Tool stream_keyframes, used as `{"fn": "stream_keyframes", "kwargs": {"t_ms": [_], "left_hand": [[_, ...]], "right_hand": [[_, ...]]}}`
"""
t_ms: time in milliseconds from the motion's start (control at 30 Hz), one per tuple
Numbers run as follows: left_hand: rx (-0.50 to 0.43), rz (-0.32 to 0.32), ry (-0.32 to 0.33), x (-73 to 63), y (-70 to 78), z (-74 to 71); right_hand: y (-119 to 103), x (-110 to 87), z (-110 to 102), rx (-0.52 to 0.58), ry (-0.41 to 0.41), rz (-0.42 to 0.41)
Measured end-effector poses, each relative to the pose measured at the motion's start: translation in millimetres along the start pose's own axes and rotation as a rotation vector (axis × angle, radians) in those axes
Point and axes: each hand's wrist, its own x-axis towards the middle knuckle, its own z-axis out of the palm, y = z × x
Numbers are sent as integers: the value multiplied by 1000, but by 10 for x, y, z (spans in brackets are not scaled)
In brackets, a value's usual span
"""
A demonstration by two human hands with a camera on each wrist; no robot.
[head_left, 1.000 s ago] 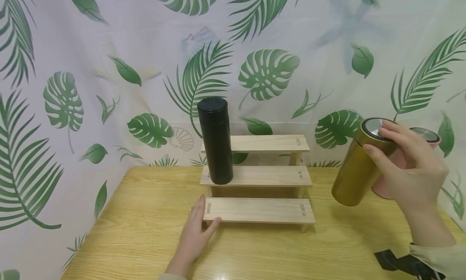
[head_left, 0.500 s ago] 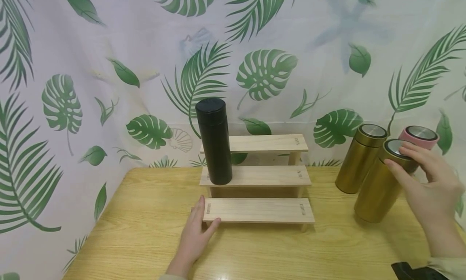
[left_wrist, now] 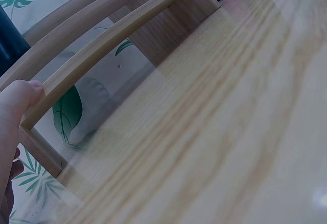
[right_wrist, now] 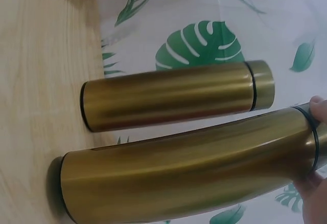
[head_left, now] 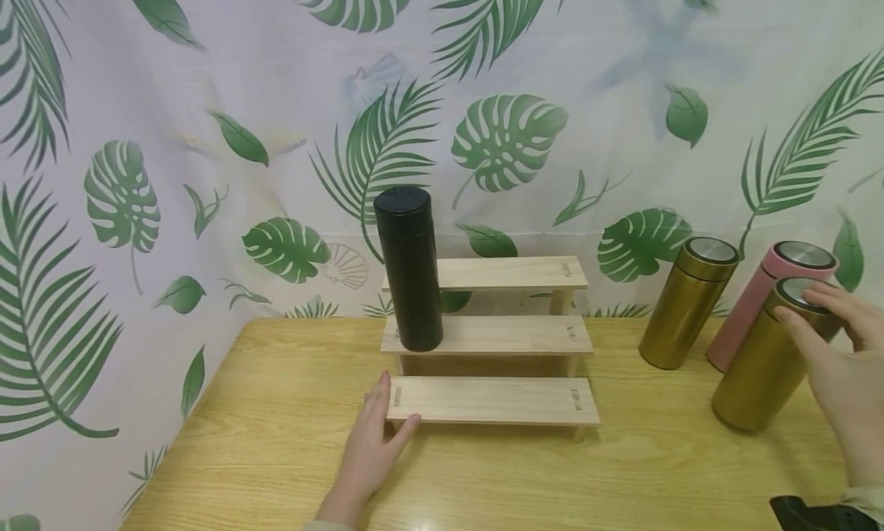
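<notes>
My right hand (head_left: 852,370) holds a gold thermos (head_left: 766,370) by its lid, thumb and fingers spread around it. Its base is at or just above the table; I cannot tell which. Behind it stand a second gold thermos (head_left: 689,305) and a pink thermos (head_left: 749,308), the pink one partly covered. A black thermos (head_left: 409,270) is upright on the left of the middle step of a three-tier wooden stand (head_left: 490,399). At the lowest step's left end, my left hand (head_left: 369,446) grips the corner, thumb (left_wrist: 31,92) on the front edge.
The wood-grain table (head_left: 497,477) runs in front of the stand and to both sides. A leaf-patterned cloth (head_left: 290,170) hangs behind and at the left. A dark strap (head_left: 804,513) is near my right wrist.
My right hand has carried the gold thermos rightward and down, uncovering the second gold thermos and now covering part of the pink one. The left hand and the black thermos stay put.
</notes>
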Motion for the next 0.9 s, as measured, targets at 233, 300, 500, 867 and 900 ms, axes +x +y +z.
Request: {"fn": "stream_keyframes", "kwargs": {"t_ms": [233, 300, 500, 867, 900], "left_hand": [[-8, -20, -11, -20, 29, -11], [-9, -23, -13, -17, 32, -12], [-7, -32, -15, -4, 22, -5], [-5, -26, -15, -8, 23, -4], [-5, -24, -16, -7, 25, -5]], "right_hand": [[136, -21, -19, 1, 7, 60], [149, -27, -23, 7, 9, 77], [187, -49, -47, -11, 18, 72], [300, -122, -90, -75, 32, 26], [286, -127, -89, -79, 33, 36]]}}
